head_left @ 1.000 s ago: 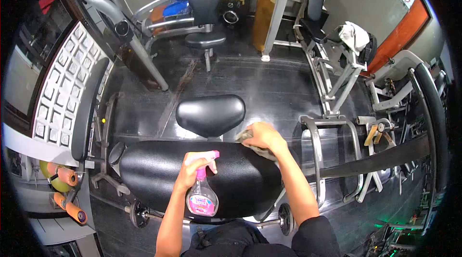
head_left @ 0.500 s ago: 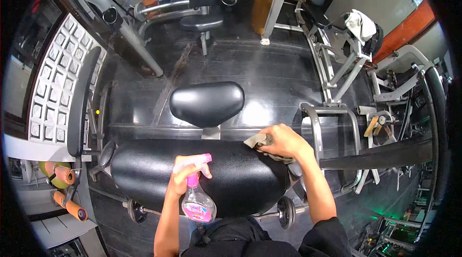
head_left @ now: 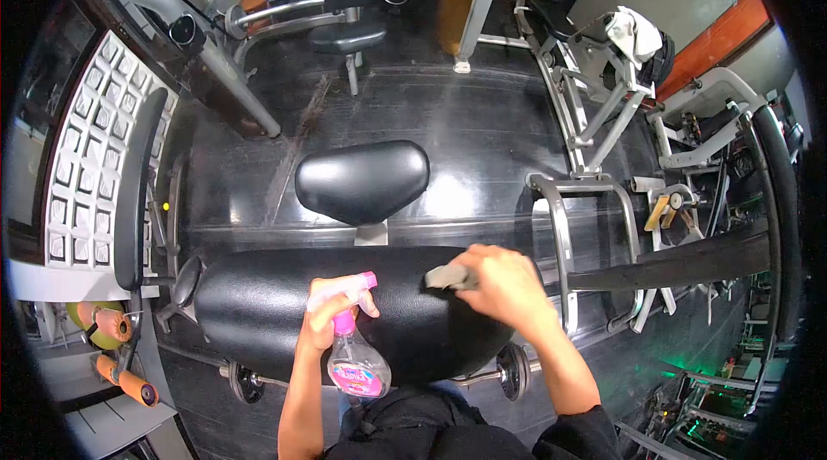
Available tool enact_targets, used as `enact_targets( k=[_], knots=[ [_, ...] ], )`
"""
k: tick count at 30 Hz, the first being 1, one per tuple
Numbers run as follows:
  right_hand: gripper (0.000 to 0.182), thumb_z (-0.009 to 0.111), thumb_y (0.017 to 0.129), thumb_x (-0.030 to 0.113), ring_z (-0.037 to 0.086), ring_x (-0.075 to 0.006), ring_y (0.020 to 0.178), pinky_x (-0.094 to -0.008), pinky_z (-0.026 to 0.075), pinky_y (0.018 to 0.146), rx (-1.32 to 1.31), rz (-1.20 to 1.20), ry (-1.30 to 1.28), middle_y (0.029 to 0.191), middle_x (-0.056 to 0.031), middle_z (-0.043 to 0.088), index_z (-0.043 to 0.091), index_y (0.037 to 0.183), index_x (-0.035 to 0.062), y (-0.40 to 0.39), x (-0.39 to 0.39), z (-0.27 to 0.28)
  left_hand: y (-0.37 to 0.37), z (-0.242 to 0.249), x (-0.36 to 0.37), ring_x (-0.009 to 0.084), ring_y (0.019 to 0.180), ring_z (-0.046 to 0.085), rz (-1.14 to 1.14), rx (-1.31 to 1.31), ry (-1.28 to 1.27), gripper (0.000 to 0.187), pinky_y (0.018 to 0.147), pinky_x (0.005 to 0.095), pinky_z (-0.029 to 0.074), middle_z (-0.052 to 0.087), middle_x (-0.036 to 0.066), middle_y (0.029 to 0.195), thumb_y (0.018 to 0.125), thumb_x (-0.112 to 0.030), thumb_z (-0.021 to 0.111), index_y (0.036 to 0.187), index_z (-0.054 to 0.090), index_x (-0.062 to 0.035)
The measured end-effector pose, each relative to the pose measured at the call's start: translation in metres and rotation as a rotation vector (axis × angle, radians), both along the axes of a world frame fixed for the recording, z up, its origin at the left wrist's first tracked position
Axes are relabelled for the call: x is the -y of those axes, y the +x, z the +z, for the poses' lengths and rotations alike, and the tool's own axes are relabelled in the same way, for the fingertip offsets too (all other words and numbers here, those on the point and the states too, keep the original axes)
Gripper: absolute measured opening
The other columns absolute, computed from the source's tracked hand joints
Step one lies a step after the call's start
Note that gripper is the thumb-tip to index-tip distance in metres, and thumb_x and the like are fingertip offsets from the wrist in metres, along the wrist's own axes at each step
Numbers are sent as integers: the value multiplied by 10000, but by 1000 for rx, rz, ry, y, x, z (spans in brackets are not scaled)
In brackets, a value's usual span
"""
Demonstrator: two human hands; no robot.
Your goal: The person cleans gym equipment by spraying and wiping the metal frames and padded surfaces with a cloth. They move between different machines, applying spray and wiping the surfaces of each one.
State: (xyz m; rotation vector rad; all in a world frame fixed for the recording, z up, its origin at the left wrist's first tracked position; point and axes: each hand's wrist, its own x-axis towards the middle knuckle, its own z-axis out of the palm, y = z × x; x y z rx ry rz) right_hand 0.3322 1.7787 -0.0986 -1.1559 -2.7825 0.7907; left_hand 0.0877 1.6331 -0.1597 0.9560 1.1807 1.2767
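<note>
My left hand is wrapped round the neck of a clear spray bottle with a pink trigger head and a pink label. The bottle is held over the near side of a long black padded bench. In my right hand is a bunched greyish cloth, pressed on the right part of the bench's top. Part of the cloth is hidden under the fingers.
A smaller black pad stands just beyond the bench. Weight plates on a bar show at the bench's near side. Metal gym frames stand to the right, with a white towel on a machine behind.
My right hand has moved the cloth slightly left and nearer to me across the bench. My left hand holds the spray bottle in almost the same place. The view has shifted a little.
</note>
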Motion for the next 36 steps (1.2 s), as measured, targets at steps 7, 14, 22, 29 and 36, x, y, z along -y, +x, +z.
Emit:
enact_targets(
  k=[7,14,22,29,36],
  knots=[
    [294,747,717,142,665,-320,898,-445,532,782,-24,-180,134,918,-111,676,671,991,69,-33,35,-13,-3,-1,-2,116,545,548,-23,54,-10,462,500,250,398,703,142,749,879,-334,503,1043,678,60],
    [342,764,695,127,637,-286,933,-417,534,775,-165,-173,83,969,-49,646,678,1025,108,-31,74,-6,-6,-14,-4,112,515,498,-36,214,60,452,470,245,341,690,198,787,884,-311,523,1116,654,54],
    [329,768,707,120,640,-295,922,-413,518,803,-115,-612,305,976,-71,668,699,1029,108,-2,99,-13,-2,-27,-17,139,475,524,-12,206,155,455,441,254,361,668,186,704,888,-348,498,841,657,76],
    [355,772,676,109,633,-257,927,-378,535,783,-365,-541,269,991,-15,665,692,1020,145,-46,157,-28,-12,-50,-24,135,497,545,-18,244,140,444,430,240,342,659,154,717,905,-364,468,963,636,43],
    [327,802,652,92,637,-270,897,-389,524,778,-383,-846,475,977,-26,670,700,959,140,7,159,-49,-10,-43,-30,178,578,590,-86,212,201,376,474,264,372,649,117,724,895,-332,492,866,632,16]
  ],
)
